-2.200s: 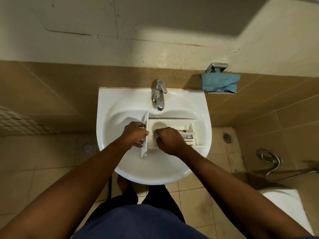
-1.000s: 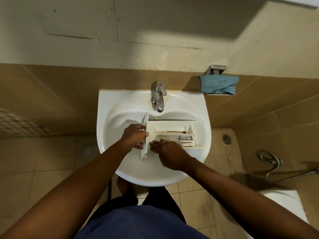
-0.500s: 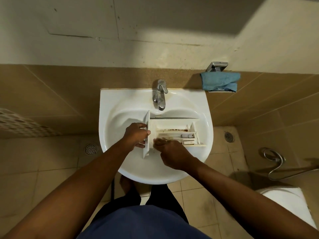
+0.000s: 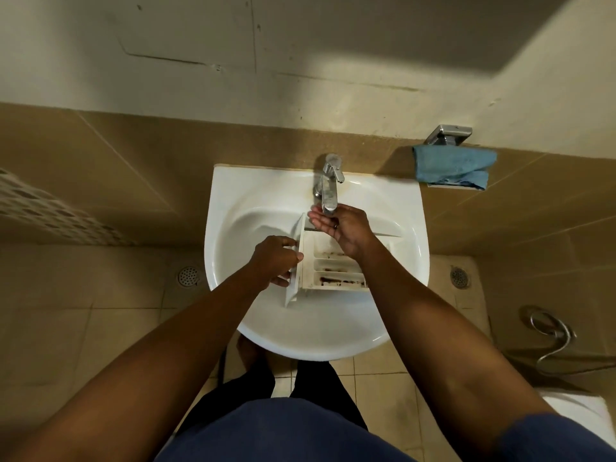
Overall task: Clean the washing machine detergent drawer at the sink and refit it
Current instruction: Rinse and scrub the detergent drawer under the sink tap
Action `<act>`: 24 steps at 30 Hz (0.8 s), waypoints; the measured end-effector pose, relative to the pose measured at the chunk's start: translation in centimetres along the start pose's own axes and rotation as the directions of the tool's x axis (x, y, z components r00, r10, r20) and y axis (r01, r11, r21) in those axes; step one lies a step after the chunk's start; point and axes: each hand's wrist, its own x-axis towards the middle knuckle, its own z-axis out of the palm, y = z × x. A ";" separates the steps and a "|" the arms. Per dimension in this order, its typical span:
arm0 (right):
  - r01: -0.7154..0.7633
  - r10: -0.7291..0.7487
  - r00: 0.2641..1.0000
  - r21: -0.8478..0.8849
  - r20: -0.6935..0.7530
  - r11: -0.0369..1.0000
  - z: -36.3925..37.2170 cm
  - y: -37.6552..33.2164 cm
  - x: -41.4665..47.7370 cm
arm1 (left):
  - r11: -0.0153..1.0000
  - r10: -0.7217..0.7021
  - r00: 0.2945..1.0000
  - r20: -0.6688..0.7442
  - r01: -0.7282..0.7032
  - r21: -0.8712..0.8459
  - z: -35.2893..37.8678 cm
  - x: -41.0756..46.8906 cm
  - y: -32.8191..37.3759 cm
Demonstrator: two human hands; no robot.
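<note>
One-handed hold rn: left hand [image 4: 278,261] grips the drawer [image 4: 333,273] front, right hand [image 4: 343,230] is cupped empty under the tap [image 4: 328,191], so it could slip & bang the sink [image 4: 226,195] imo.

Dim and yellow-brown throughout. Brightest on the white sink [image 4: 230,208], softly glossy along the rim. Paler patch across the middle of the upper wall [image 4: 333,78], cut by a broad dark shadow slanting over the top right corner. Small highlights on the chrome tap [image 4: 328,188]; dark shadow thrown on the tiles just right of it, reaching the blue cloth [image 4: 453,166]. Murky on the floor [image 4: 100,328] beneath the sink. Fairly sharp around the basin centre, softer toward the lower edge over the forearms. Strongly bowed at the sides, with tile lines curved by the wide lens.
</note>
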 end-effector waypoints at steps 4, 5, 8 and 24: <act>-0.095 0.090 0.995 0.107 0.050 0.990 0.2 -0.3 0.6 | 0.999 -0.013 1.000 -0.001 0.013 -0.036 0.1 0.2 -0.3; -0.122 0.114 0.991 0.132 0.070 0.984 0.3 -0.4 0.9 | 0.999 -0.016 1.000 -0.001 0.016 -0.045 0.1 0.2 -0.4; -0.187 0.166 0.979 0.190 0.122 0.964 0.6 -0.5 1.6 | 0.998 -0.018 1.000 -0.002 0.018 -0.066 0.1 0.3 -0.5; -0.202 0.185 0.977 0.187 0.106 0.961 0.4 -1.0 2.0 | 0.998 -0.022 1.000 -0.019 0.021 -0.059 0.4 0.1 -0.6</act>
